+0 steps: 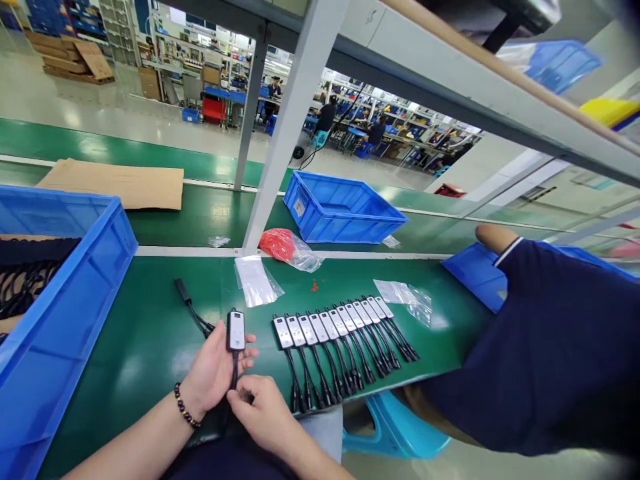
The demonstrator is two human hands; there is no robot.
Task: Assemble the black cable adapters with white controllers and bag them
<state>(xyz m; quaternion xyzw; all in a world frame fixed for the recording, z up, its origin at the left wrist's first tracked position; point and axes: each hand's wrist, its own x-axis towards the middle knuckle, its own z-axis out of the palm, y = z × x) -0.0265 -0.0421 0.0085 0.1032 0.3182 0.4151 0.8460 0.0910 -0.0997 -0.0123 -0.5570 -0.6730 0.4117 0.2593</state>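
My left hand (213, 370) cradles a small black controller (235, 330) with a white label, fingers curled round it above the green table. My right hand (260, 407) pinches the controller's black cable just below it. Another black cable with a plug (186, 298) trails from the left hand across the table. To the right lies a row of several identical controllers (333, 327) side by side, their black cables running toward the table's front edge.
A big blue bin (60, 313) with black cables stands at left. An empty blue bin (340, 207), a red bag (285, 245) and clear plastic bags (256, 280) lie beyond. A co-worker's dark-sleeved arm (540, 340) leans in at right. Cardboard (115, 183) lies far left.
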